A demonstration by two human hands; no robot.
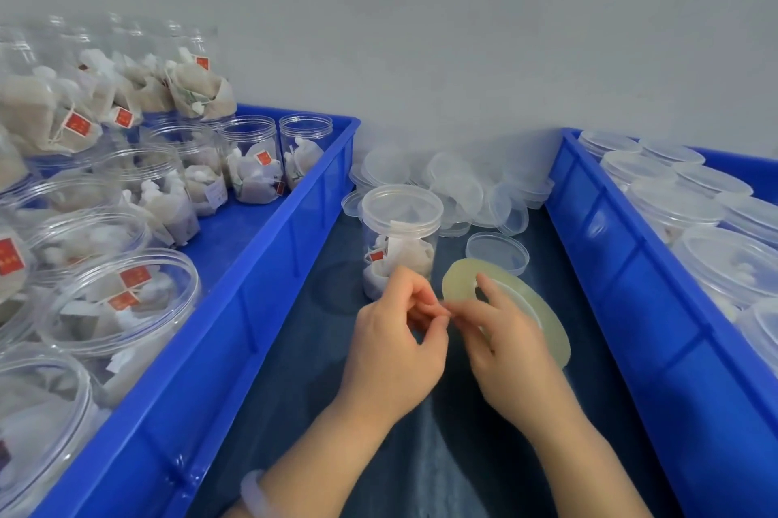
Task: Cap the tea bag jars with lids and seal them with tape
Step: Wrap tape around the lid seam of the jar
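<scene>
On the narrow desk (311, 307) strip between two blue crates (252, 328), the right hand (509, 349) grips a tape roll (459, 279) while the left hand (395, 345) pinches its edge. A capped jar (400, 239) stands just beyond.

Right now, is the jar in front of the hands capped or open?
Capped: a translucent lid sits over the mouth of the upright jar. Whether it is screwed tight, I cannot tell.

Jar (400, 239) on tabletop (320, 349) between left crate (269, 265) and right crate (631, 286); lid pile (459, 185) behind; tape roll (459, 277) right of jar.
</scene>
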